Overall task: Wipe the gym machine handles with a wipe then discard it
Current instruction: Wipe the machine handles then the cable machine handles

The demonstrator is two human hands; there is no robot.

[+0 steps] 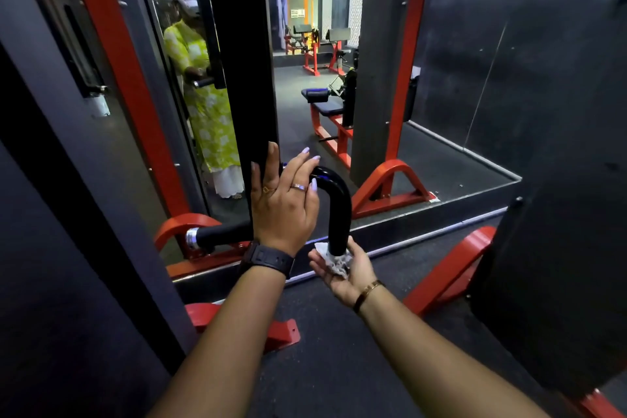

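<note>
A: Risk from here?

B: A drop is judged likeliest. The wipe (334,261) is only cradled under the lower tip of the curved black handle (340,204), so it could be lost to the floor if the palm is lowered. The bend up top could also be skipped, since it is covered by the other hand. Grip strength can't be told.

A: Right hand?

B: The right hand (349,271) is turned palm up and loosely cupped. Thumb and fingers are raised either side of the handle tip, and the bunched wipe is pressed between palm and tip. Half closed round it, not clenched.

A: Left?

B: The left hand (285,204) is laid flat, fingers straight and spread. The black upright post (237,78) is touched by some fingers, the handle's top bend by the others. Nothing is held.

A: Anything else?

B: A second handle (222,235), chrome-capped, is seen low on the left, not touched. No bin is seen in view.
</note>
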